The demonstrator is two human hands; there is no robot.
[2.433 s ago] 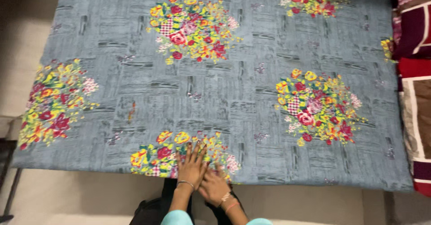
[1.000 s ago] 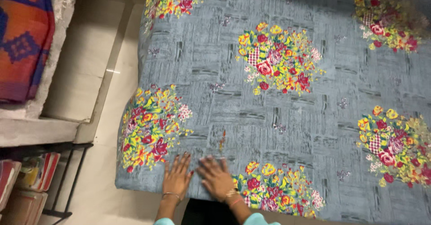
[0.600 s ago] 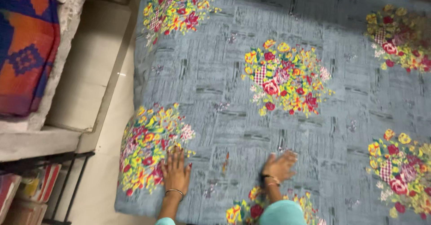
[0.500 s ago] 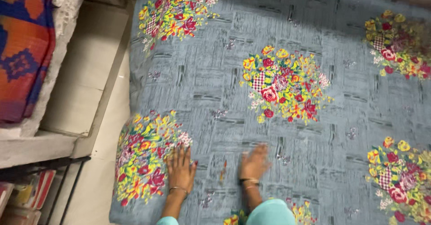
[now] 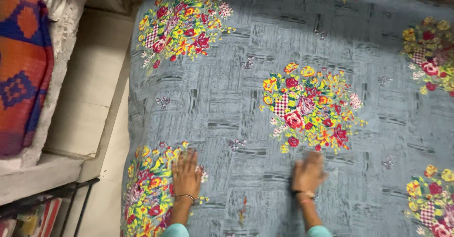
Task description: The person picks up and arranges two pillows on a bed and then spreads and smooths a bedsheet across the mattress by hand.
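At the far left of the frame we see an orange and blue patterned cushion [image 5: 21,71] lying on a pale ledge [image 5: 52,171], and below it, in the lower left corner, a black metal rack [image 5: 71,204] with reddish items under it. Just right of the ledge, a strip of pale floor [image 5: 101,95] runs up the frame.

The grey floral bedsheet [image 5: 227,95] fills the rest of the frame, spread flat, its left edge running beside the floor strip. Our left hand [image 5: 186,175] lies palm down on the bouquet print at the lower left of the sheet, fingers spread and pressed flat, gripping nothing; a thin bangle circles the wrist.

Further right, at lower centre, our right hand [image 5: 308,171] rests on the plain grey cloth just below the central bouquet [image 5: 309,107]. It is motion-blurred, but it appears open and flat on the fabric, holding nothing. The two hands are well apart. More bouquets sit at the upper left, upper right and lower right of the sheet.
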